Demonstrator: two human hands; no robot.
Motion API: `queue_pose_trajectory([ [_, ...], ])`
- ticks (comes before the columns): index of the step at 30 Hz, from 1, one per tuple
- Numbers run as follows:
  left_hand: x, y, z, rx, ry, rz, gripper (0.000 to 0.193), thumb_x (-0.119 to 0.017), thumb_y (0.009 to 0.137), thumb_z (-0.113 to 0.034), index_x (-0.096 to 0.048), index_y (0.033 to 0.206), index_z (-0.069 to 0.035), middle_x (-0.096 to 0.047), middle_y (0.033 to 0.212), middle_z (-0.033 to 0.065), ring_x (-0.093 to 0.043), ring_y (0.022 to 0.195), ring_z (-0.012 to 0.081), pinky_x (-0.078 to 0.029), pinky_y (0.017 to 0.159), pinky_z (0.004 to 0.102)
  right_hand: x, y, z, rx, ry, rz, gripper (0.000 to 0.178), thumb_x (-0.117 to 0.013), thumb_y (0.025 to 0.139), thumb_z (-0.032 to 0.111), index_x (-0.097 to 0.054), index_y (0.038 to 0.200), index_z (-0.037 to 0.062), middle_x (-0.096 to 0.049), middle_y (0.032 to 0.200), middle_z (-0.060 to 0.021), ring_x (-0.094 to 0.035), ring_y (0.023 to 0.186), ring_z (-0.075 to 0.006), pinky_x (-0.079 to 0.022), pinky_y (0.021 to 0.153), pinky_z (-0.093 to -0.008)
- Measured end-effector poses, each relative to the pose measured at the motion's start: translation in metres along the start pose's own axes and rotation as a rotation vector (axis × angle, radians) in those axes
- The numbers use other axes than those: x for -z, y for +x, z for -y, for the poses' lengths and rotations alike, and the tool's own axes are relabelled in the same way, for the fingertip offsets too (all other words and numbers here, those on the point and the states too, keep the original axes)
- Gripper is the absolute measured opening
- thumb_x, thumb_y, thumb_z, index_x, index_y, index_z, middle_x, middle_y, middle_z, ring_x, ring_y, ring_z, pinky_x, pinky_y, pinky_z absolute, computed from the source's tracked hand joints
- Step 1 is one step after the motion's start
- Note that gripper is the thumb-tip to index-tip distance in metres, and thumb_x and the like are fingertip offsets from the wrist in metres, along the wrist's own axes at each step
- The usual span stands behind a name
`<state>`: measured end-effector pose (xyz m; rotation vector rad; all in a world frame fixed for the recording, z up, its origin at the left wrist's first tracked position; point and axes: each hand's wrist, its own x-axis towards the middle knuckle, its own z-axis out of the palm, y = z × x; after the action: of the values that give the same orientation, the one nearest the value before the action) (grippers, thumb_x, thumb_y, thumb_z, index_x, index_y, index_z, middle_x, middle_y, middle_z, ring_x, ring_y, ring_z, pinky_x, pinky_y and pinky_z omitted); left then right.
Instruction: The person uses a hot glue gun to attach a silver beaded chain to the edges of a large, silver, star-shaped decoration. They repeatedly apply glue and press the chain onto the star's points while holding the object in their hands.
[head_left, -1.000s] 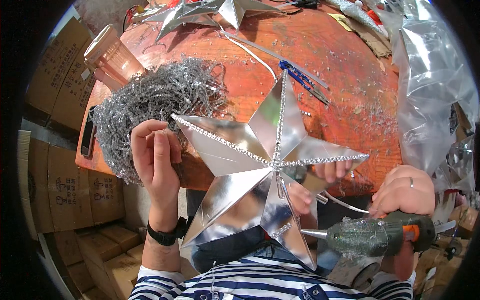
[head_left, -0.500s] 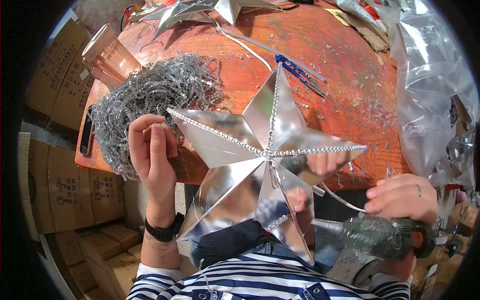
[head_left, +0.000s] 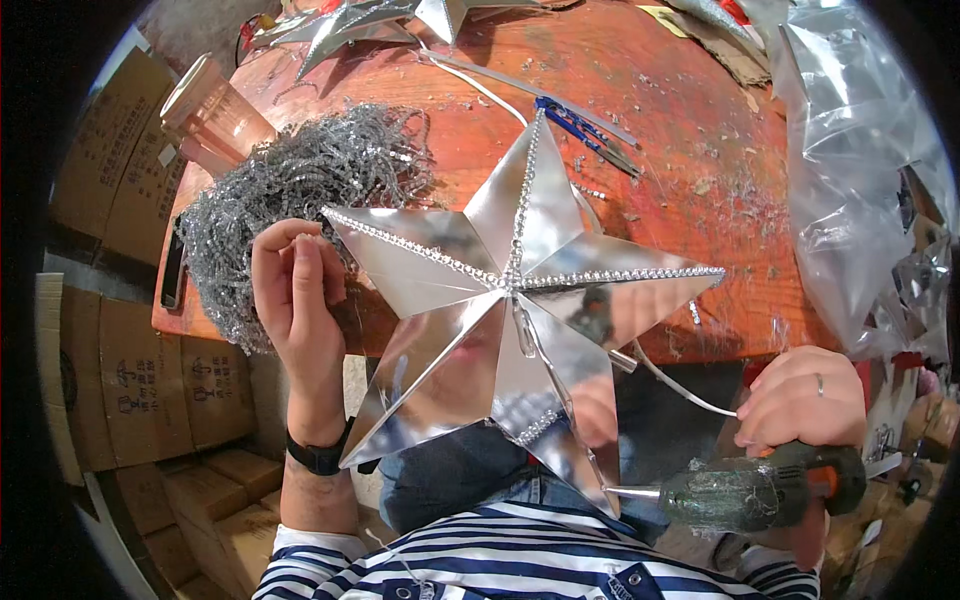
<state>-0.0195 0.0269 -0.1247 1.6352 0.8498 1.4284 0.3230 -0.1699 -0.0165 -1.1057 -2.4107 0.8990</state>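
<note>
A silver mirrored five-pointed star (head_left: 440,370) lies over the table's near edge and my lap. Strips of shiny beaded trim run along three of its upper ridges, and a glossy clear streak follows its lower right ridge. Close to the left tip, my left hand (head_left: 300,285) is closed, thumb against curled fingers; what they pinch is hidden. My right hand (head_left: 805,400) grips a dark green hot glue gun (head_left: 740,495). Its metal nozzle meets the end of the star's lower right point.
A tangled heap of silver trim (head_left: 290,210), a clear pinkish cup (head_left: 215,115) and blue-handled scissors (head_left: 585,135) lie on the orange table (head_left: 690,150). More silver stars (head_left: 350,30) lie at the back. Plastic sheeting (head_left: 860,170) hangs right; cardboard boxes (head_left: 140,390) are stacked left.
The glue gun's nozzle has moved down and left to the star's lower right point. The clear streak now runs down that ridge. My left hand stays by the left tip.
</note>
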Motion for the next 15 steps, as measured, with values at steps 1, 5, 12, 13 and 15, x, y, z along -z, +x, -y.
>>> queue_pose_trajectory([
  [1,-0.001,0.000,-0.001,0.009,0.010,-0.008,0.015,-0.045,0.100,-0.016,-0.052,0.105,-0.004,-0.048,0.072,-0.0020,-0.037,0.059,0.0028,-0.029,0.051,0.0182,-0.002,-0.002,-0.002,0.012,-0.004,-0.011,0.023,-0.062,0.085,0.035,-0.067,0.085,0.0127,-0.070,0.089,0.0010,-0.067,0.086,-0.0173,-0.052,0.075,-0.0314],
  [5,0.000,0.000,-0.005,0.019,0.027,-0.011,0.015,-0.045,0.100,-0.016,-0.052,0.105,-0.004,-0.046,0.069,-0.0018,-0.038,0.059,0.0034,-0.029,0.052,0.0183,-0.008,-0.004,-0.002,0.015,-0.019,-0.057,0.026,-0.062,0.083,0.039,-0.067,0.083,0.0137,-0.069,0.084,0.0030,-0.067,0.080,-0.0158,-0.051,0.071,-0.0300],
  [12,-0.001,0.000,0.001,0.000,0.017,-0.024,0.015,-0.046,0.100,-0.017,-0.053,0.105,-0.005,-0.050,0.073,-0.0024,-0.037,0.058,0.0021,-0.028,0.050,0.0178,-0.020,-0.013,0.000,0.054,-0.084,-0.173,0.032,-0.060,0.082,0.045,-0.066,0.074,0.0153,-0.068,0.076,0.0038,-0.064,0.066,-0.0139,-0.047,0.060,-0.0280],
  [13,0.003,-0.001,0.001,-0.002,0.030,-0.024,0.015,-0.045,0.101,-0.017,-0.053,0.105,-0.005,-0.049,0.073,-0.0022,-0.037,0.057,0.0027,-0.029,0.050,0.0181,-0.022,-0.012,-0.003,0.064,-0.084,-0.174,0.032,-0.059,0.082,0.045,-0.066,0.073,0.0151,-0.067,0.075,0.0035,-0.063,0.064,-0.0141,-0.047,0.059,-0.0282],
  [15,0.006,-0.001,0.002,-0.003,0.040,-0.017,0.015,-0.045,0.101,-0.017,-0.052,0.105,-0.005,-0.048,0.072,-0.0017,-0.038,0.057,0.0037,-0.029,0.050,0.0187,-0.023,-0.010,-0.001,0.054,-0.089,-0.169,0.033,-0.059,0.082,0.045,-0.065,0.071,0.0146,-0.067,0.074,0.0030,-0.062,0.062,-0.0144,-0.047,0.058,-0.0288],
])
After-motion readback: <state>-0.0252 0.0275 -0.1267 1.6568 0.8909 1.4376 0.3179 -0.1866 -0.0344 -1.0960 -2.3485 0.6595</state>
